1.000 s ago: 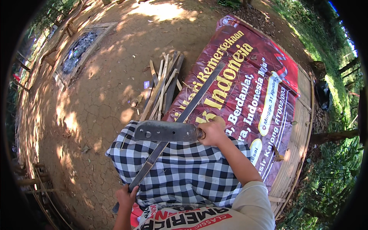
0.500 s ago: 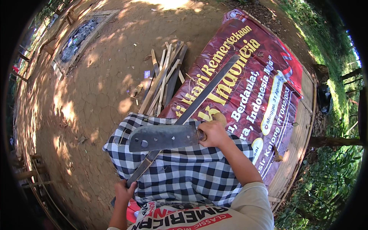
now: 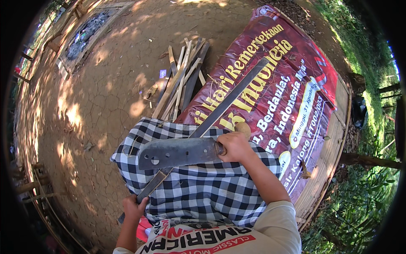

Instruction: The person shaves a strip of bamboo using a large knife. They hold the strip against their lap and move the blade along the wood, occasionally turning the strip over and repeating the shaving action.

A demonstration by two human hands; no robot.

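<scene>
My right hand (image 3: 234, 148) is closed round the handle of a wide cleaver (image 3: 182, 153) with several holes in its dark blade; a rounded tan end pokes out past the fingers. The blade lies crosswise over a long dark wooden slat (image 3: 230, 95) and hides part of it. Low on the left, my left hand (image 3: 134, 208) grips the slat close to its near end. A pale cut edge shows on the slat just below the blade. Beneath both is a black-and-white checked cloth (image 3: 203, 194) over my lap. From there the slat slants up and right over a banner.
A heap of thin wooden strips (image 3: 186, 80) rests on cracked earth ahead. The maroon printed banner (image 3: 253, 80) covers much of a bamboo platform (image 3: 315, 186) at right. An ash pit (image 3: 86, 36) with a wooden border is far left; green plants (image 3: 359, 203) grow beyond the platform.
The cleaver has shifted slightly left along the slat. My left hand and the slat have moved a little upward, and the view has tilted slightly. Both grips are unchanged.
</scene>
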